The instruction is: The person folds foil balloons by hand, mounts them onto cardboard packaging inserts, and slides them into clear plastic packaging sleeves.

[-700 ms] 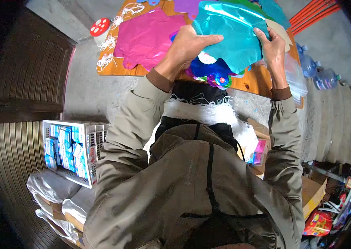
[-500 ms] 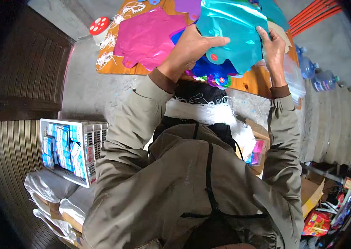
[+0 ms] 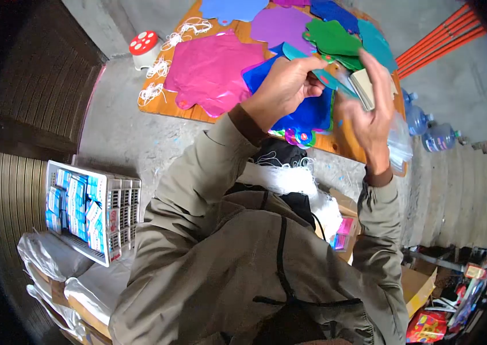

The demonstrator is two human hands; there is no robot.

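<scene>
Pinched in my left hand (image 3: 290,86) is a teal foil sheet (image 3: 328,79), now seen nearly edge-on with a red spot near the fingers. My right hand (image 3: 373,109) is raised at the sheet's right end, its fingers apart and partly smeared by motion. Below both hands, blue foil pieces (image 3: 311,114) lie at the table's front edge. A pink foil piece (image 3: 214,69) lies flat on the left, green foil (image 3: 335,41) and purple foil (image 3: 282,27) beyond. Something cream-coloured (image 3: 363,86) shows beside my right fingers.
Bundles of white string (image 3: 151,93) lie along the wooden table's (image 3: 186,109) left side. A red-topped stool (image 3: 144,46) stands beyond it. Clear bags (image 3: 398,141) hang at the right edge near large bottles (image 3: 439,138). A white crate (image 3: 105,215) of blue boxes stands lower left.
The teal sheet has turned from broad and spread to narrow and folded. My right hand has let go of its edge and moved down. The view has shifted, showing more of the table's far side.
</scene>
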